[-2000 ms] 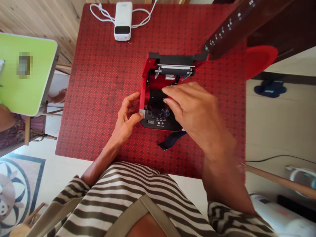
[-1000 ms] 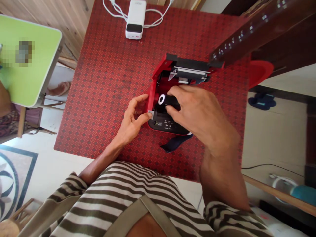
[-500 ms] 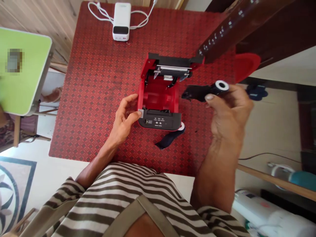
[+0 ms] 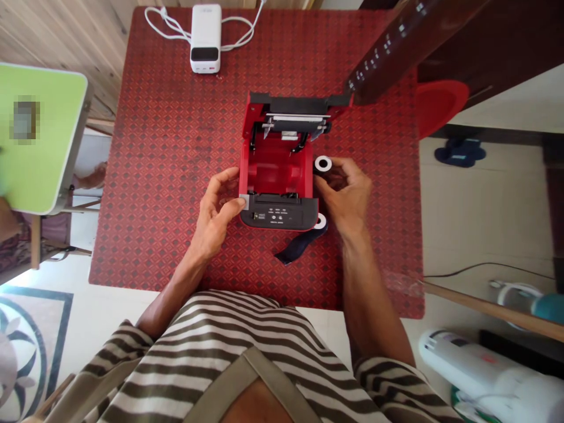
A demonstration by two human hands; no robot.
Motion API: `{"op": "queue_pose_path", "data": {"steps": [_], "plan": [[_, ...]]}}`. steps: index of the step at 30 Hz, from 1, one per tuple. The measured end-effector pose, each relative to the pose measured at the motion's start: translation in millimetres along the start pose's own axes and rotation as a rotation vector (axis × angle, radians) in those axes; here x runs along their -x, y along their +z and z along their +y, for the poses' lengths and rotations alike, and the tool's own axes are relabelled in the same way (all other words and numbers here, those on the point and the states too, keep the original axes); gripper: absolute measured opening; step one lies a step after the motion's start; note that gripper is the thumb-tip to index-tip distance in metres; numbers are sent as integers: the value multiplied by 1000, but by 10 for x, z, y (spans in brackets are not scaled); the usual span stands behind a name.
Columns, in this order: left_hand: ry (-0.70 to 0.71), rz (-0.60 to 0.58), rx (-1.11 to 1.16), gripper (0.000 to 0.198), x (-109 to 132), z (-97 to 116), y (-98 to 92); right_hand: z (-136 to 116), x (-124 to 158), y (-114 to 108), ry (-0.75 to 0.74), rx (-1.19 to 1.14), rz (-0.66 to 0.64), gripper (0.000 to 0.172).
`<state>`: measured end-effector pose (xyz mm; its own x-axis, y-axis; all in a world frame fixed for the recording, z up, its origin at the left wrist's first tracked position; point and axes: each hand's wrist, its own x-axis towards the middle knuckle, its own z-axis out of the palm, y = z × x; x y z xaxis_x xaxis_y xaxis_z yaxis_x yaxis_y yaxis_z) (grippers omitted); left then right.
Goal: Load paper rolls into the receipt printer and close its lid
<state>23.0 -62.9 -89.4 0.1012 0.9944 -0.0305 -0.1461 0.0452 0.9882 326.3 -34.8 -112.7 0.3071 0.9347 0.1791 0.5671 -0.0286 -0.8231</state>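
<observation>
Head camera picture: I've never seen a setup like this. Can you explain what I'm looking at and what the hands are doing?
This picture comes from a camera worn on a person's head, looking down at their own hands. On a red patterned tablecloth sits a small red printer with its lid open. The left hand has its thumb on a grey tab at the printer's front corner. The right hand holds a black roll with a white core beside the printer. A white power bank lies farther off.

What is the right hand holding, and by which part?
The right hand holds a black roll by its middle, leaving one white end showing.
</observation>
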Motion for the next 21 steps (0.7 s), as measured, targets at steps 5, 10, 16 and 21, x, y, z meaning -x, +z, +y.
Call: {"op": "queue_pose_path", "data": {"steps": [5, 10, 16, 21], "plan": [[-14, -4, 3, 73, -2, 35, -5, 30, 92, -213, -31, -34, -76, 49], [-23, -18, -2, 73, 6, 35, -12, -8, 530, -651, 119, -51, -146, 36], [13, 3, 0, 69, 8, 8, 5, -118, 927, -692, 171, -79, -271, 54], [19, -36, -11, 70, -16, -27, -34, -180, 961, -509, 130, -62, -191, 35]]}}
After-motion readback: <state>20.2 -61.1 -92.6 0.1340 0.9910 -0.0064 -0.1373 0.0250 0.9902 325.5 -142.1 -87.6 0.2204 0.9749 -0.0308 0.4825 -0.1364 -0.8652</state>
